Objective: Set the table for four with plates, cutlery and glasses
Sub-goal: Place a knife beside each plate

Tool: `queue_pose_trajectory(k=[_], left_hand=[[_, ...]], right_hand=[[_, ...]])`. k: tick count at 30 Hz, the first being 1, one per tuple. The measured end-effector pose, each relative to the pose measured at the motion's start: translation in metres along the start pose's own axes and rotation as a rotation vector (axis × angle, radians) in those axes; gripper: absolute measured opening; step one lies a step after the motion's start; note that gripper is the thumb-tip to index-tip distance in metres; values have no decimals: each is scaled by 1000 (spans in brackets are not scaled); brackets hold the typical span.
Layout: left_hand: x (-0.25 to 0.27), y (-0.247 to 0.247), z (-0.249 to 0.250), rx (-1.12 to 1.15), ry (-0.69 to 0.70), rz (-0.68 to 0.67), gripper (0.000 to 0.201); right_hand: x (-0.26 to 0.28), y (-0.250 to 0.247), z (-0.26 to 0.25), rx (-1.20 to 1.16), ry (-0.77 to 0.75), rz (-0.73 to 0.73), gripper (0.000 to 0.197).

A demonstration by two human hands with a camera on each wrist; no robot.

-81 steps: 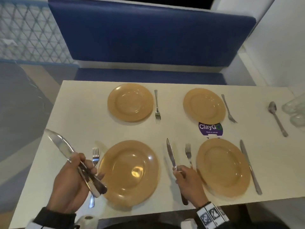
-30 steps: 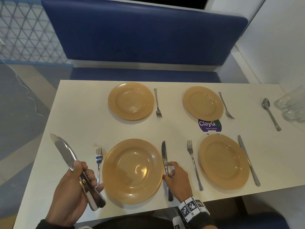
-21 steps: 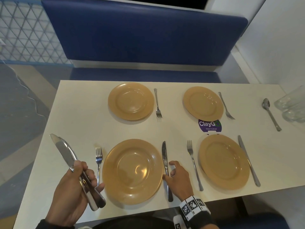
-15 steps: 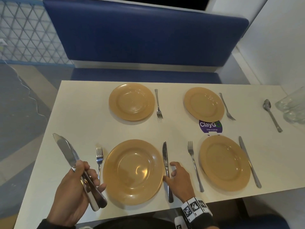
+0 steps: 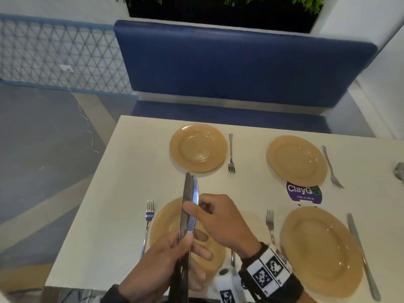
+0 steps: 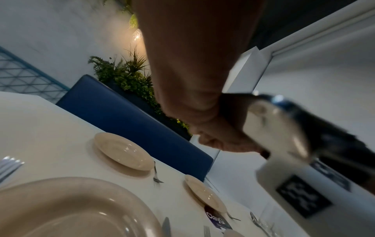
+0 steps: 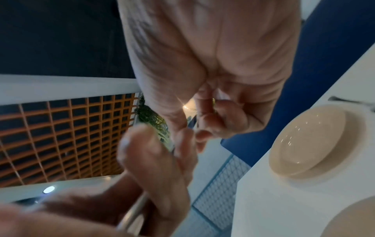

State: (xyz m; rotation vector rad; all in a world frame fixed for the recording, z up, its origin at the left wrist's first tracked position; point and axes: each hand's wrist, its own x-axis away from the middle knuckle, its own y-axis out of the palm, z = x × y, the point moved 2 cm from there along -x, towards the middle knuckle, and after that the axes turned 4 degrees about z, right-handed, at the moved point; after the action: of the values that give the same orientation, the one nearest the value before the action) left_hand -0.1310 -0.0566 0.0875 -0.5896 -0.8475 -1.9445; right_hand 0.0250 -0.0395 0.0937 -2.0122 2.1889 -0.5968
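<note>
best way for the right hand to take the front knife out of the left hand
Pinch the front knife by its bare blade, from the right. The left hand covers both handles, the blades stand upright, and the right hand already has thumb and fingers there.

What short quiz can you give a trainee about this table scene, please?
1. How many plates lie on the table?
2. What does the left hand hold? A: two knives. B: a glass. C: a napkin.
3. True or false: the right hand rests flat on the table.

Key: 1. Four. 2. A. 3. False; it pinches the blade of one of the knives above the near left plate.
</note>
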Motion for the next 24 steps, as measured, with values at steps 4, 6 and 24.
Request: queue_pose_trajectory(k=[4,6,24], left_hand=[[7,1,-9,22,-17,21,41],[12,-7,-14,-2,-10,-8,40],[-118,-194,108,293,179,340,21]], right_hand=[[-8,-19,3,-127,83,5,52],[-15,-31,9,-218,158,83,41],[-62,73,4,-361,324,197,17]])
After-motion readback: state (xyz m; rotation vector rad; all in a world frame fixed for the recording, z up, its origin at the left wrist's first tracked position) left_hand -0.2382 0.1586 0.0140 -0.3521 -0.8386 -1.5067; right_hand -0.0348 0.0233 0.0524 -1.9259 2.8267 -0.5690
